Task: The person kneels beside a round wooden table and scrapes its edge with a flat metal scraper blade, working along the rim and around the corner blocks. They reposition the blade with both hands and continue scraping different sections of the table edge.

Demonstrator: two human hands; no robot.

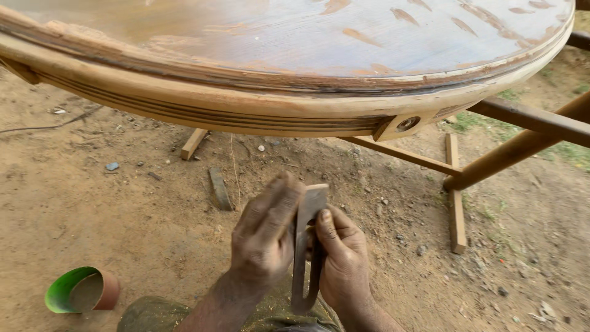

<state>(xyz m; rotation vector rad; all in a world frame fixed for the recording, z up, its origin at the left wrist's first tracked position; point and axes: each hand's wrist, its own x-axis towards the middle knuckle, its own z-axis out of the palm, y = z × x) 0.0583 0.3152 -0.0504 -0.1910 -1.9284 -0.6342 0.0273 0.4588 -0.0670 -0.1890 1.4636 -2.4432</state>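
While you crouch under the round wooden worktop filling the top of the frame, both hands meet at lower centre around a flat metal scraper blade held upright. Your left hand presses its fingers flat together against the blade's upper face, seemingly to steady it, and your right hand curls its fingers shut around the edge from the other side. A green-lined roll lies on the dirt ground at lower left.
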